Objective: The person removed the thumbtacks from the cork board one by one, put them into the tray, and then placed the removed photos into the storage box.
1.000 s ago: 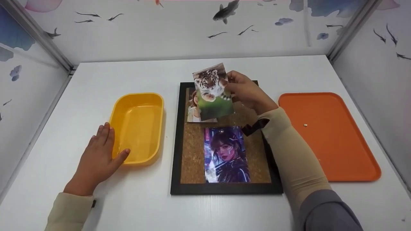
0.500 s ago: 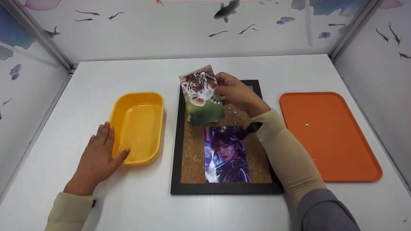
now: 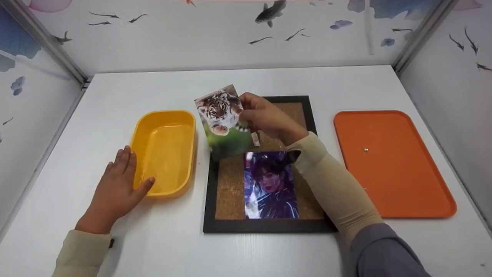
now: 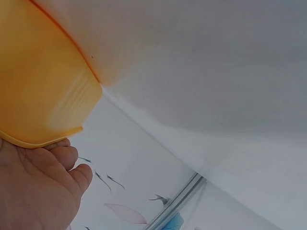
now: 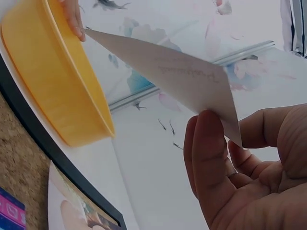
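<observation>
My right hand point(image 3: 267, 115) pinches the right edge of a tiger photo point(image 3: 223, 123) between thumb and fingers. Tilted, the photo is held over the upper left of a black-framed cork board point(image 3: 230, 184), partly covering it. The right wrist view shows the photo's pale back point(image 5: 168, 72). On the board lies a purple portrait picture point(image 3: 271, 184) with a pin near its top. A second picture point(image 5: 67, 201) on the board is mostly hidden behind the tiger photo in the head view. My left hand point(image 3: 115, 188) rests with straight fingers along the left rim of a yellow basin point(image 3: 165, 157).
An orange tray point(image 3: 399, 173) stands to the right of the board, with a small shiny pin point(image 3: 365, 150) on it. The white table point(image 3: 246, 254) is bounded by printed panels point(image 3: 215, 38) at the back and sides.
My right hand has moved left and slightly toward me with the tiger photo, from over the board's upper part toward the basin. My left hand has stayed at the basin's rim.
</observation>
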`<state>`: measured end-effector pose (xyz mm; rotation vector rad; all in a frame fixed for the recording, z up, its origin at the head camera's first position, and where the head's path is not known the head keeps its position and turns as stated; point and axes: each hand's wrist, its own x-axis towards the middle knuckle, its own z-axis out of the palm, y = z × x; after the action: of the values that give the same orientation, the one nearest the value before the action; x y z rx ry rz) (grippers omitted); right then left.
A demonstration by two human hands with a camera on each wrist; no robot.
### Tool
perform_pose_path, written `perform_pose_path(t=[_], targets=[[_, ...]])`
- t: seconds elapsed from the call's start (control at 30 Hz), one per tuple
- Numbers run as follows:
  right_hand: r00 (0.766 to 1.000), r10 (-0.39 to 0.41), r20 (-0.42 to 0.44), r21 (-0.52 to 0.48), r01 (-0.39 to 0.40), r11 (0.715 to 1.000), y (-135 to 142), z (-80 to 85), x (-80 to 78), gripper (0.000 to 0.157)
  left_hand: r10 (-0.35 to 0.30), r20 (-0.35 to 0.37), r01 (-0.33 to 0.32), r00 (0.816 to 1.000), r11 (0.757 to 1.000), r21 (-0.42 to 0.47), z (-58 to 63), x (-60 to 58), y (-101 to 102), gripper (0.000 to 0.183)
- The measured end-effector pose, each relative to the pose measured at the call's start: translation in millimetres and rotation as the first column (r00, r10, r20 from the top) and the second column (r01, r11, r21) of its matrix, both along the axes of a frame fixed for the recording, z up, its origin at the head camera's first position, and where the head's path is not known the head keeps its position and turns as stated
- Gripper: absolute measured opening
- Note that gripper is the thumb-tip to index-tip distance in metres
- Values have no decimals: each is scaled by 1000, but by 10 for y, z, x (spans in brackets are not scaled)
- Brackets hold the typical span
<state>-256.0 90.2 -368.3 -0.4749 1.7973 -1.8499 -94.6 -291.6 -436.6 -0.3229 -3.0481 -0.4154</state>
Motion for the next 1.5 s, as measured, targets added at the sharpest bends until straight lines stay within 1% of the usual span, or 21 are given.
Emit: perform_pose_path(t=[0.27,0.5,0.7,0.93,1.03,1.2,1.3,1.4,1.5], targets=[[999,32,-19,55,-31,998,-160,-52,35,20,3,8,-3,1000,1000,-13,-17,2,-3,91],[999,50,-8,66,-49,997,-287,-99,47,21,6,6,-6,1000,1000,-19,-11,1,4,91],[999,34,-10,97,-33,995,-379,-115,48,22,7,10,-7,1000,1000,-17,-11,-1,5,91],[998,48,-29,107,-45,993,-505,-111,60,14,-1,9,1,1000,1000,-17,-20,-1,-13,91],[999,40,-29,112,-36,993,-568,-108,55,11,-3,7,3,1000,1000,-20,-5,-14,-14,92],[999,11,-37,152,-5,988,-662,-117,39,13,-1,18,2,1000,1000,-26,32,-24,-11,92],[999,-10,-36,176,16,984,-701,-123,34,12,5,30,-4,1000,1000,-27,39,-17,-11,93],[1000,-23,-21,171,26,985,-730,-119,29,11,7,36,-6,999,1000,-25,26,-10,-13,93],[1000,-13,2,142,12,990,-767,-113,24,9,10,35,-9,999,1000,-23,8,-2,-23,93]])
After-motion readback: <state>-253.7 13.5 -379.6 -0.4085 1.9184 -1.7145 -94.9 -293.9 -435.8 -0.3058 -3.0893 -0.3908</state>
